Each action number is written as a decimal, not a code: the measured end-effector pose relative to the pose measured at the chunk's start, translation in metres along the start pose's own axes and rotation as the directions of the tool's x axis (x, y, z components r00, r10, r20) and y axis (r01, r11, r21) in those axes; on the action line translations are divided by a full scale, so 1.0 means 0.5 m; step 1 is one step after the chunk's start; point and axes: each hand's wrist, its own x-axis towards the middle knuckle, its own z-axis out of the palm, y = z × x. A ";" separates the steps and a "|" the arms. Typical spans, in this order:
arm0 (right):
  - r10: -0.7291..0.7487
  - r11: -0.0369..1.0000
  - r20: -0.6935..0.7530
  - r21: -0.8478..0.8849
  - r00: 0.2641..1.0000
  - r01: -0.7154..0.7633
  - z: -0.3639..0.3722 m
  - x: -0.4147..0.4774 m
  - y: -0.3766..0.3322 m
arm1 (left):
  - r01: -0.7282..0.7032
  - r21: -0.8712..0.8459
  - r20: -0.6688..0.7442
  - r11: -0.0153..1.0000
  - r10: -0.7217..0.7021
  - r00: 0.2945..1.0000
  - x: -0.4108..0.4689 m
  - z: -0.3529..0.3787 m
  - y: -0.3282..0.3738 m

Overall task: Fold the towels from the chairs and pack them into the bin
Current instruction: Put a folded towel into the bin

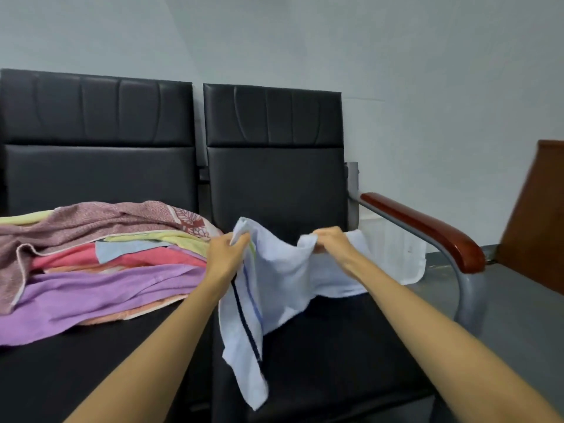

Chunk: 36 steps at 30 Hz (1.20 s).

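Head camera, looking forward and down over two bare forearms toward two black padded chairs set side by side against a pale wall. The left grip (227,254), a bare hand, is clamped by fingers and thumb on a raised edge of a pale blue towel (283,270). The right grip (331,244) is closed over a bunched part of the same edge, a little apart from the left. The towel is held up between them above the seat of the right chair (335,346). One end, marked by a dark stripe, hangs down in front of the seat below the left grip. The other end lies spread on the seat toward a red-brown wooden armrest (427,230). The towel is crumpled, with no neat fold visible in it. On the seat of the left chair (61,377), just beside the left grip, lies a loose pile of towels (106,270). A mauve patterned one is on top, then yellow, pink, light blue, purple and peach layers, all rumpled and overlapping. A brown wooden panel (537,224) stands at the far right. No bin is in view, and no folded towel can be seen. Judging from this, the task is at an early stage: one towel is in hand for folding, the pile is not yet folded, and all the packing remains.
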 end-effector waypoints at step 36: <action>0.226 0.906 0.220 -0.404 0.949 -0.122 0.038 0.052 0.189 | -0.149 0.146 0.371 0.978 0.086 0.925 -0.007 0.085 -0.127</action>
